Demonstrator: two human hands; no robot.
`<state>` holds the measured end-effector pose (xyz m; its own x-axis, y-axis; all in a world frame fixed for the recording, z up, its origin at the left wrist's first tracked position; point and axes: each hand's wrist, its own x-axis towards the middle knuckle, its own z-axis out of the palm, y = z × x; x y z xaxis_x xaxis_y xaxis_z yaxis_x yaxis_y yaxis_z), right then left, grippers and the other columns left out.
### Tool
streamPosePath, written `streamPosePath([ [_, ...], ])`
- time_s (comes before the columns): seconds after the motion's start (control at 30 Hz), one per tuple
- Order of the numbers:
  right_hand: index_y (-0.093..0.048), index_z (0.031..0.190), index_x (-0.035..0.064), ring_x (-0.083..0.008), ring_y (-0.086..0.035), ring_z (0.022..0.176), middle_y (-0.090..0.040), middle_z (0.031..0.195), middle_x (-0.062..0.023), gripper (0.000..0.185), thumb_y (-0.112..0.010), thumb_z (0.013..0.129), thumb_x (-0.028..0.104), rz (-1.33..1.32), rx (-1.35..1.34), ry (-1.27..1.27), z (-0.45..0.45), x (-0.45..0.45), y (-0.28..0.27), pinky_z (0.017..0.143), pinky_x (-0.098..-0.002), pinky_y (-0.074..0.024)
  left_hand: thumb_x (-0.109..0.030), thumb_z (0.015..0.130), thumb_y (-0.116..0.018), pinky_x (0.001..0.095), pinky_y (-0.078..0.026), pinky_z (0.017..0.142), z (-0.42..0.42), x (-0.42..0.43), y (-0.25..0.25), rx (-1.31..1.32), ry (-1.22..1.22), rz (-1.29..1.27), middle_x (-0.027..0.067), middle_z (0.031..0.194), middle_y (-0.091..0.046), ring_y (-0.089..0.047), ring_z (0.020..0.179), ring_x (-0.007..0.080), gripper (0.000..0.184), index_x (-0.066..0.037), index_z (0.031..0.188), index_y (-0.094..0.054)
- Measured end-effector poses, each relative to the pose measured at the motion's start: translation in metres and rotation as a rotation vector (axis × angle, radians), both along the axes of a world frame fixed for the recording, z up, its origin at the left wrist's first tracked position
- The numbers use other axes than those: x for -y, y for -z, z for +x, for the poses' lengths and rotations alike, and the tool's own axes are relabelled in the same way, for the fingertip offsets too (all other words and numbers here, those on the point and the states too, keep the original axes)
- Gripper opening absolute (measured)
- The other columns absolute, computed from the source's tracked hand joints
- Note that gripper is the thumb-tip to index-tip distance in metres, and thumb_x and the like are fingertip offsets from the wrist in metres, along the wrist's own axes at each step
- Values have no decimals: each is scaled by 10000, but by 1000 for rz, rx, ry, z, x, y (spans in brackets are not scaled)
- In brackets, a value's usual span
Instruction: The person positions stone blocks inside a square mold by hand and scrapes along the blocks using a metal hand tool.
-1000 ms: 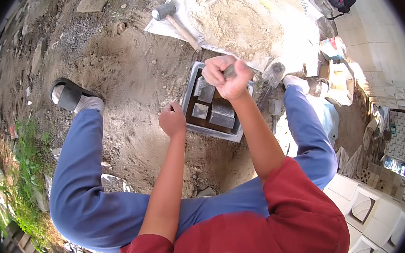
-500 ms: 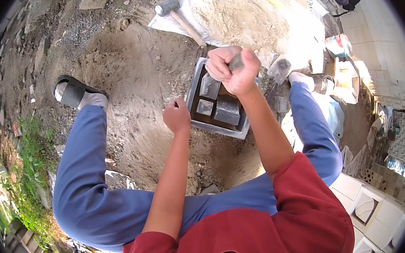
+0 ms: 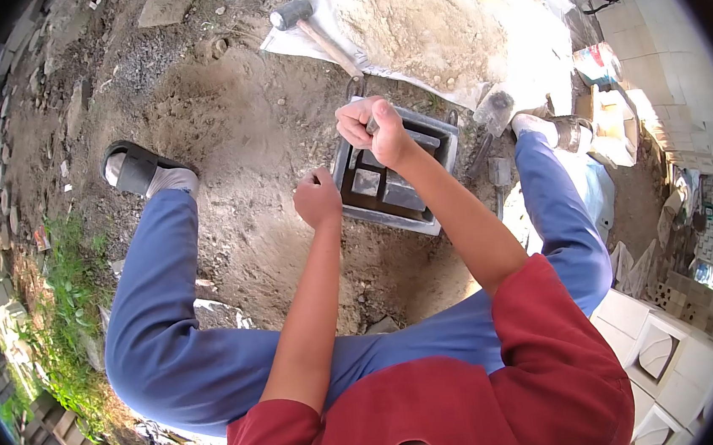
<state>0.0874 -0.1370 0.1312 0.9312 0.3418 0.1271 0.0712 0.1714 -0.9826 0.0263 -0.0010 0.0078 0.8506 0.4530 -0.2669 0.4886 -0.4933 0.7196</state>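
Note:
My right hand (image 3: 376,130) is closed in a fist above the upper left part of a grey rectangular mould (image 3: 390,222). A greyish thing shows between its fingers, too covered to name. Inside the mould sit several grey blocks with dark gaps between them, such as the small square block (image 3: 365,183). Just left of the mould's left wall, my left hand (image 3: 318,199) is curled into a fist. Its palm side is hidden, so I cannot see whether anything is in it. My right forearm covers part of the mould's right side.
A mallet (image 3: 292,14) lies at the edge of a white sheet (image 3: 281,40) bearing a pile of sand (image 3: 420,26). Right of the mould are a grey-headed tool (image 3: 495,110) and a smaller tool (image 3: 500,172). Pale blocks (image 3: 673,356) stand at the lower right.
My right hand has moved left across the mould, and its fist has turned, uncovering the mould's upper right corner. The left hand stays beside the mould, still curled. The view has shifted slightly.

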Motion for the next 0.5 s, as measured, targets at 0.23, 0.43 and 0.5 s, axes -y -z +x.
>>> streamPosePath([
  [0.23,-253,545,112,-84,-257,458,-258,507,46,873,-307,774,953,-15,127,50,-13,0,19,442,-273,-159,-334,859,-527,476,-429,570,-6,-3,-1,28,18,-14,227,589,-546,-558,522,347,419,35,681,-618],
  [0.43,-270,538,112,-88,-266,440,-272,511,38,873,-346,747,956,72,6,91,-15,1,-49,427,-269,-160,-332,853,-526,475,-417,566,-1,1,2,67,-30,-54,216,579,-537,-543,509,333,416,34,674,-610],
  [0.5,-276,542,110,-86,-267,440,-278,512,37,874,-354,742,957,29,11,39,-18,-2,3,424,-267,-164,-344,851,-537,485,-480,622,-3,-2,-2,-28,14,-22,230,651,-624,-624,614,403,399,4,727,-685],
])
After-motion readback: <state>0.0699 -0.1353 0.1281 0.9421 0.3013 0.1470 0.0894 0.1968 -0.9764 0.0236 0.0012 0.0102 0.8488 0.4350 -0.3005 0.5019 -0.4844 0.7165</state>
